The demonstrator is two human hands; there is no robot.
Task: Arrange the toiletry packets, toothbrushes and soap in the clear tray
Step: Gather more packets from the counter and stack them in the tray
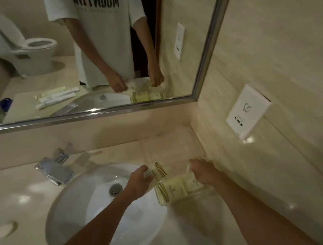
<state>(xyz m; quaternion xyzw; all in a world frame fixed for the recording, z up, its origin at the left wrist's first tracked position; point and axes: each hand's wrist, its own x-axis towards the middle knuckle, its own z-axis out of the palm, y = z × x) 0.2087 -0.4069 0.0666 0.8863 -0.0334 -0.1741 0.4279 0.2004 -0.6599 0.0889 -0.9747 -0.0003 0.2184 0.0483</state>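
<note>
A clear tray lies on the beige counter in the right corner, right of the sink. Pale yellow toiletry packets lie flat in its near end. My left hand holds one more packet with dark stripes, tilted above the tray's left side. My right hand is closed over the right side of the tray, on a packet or the tray rim; I cannot tell which. In the mirror, several long white toothbrush packets show lying on the counter at the far side of the sink.
A white sink basin with a chrome tap fills the left middle. A round white soap sits on the counter at the left. A wall socket is on the right wall. The mirror runs along the back.
</note>
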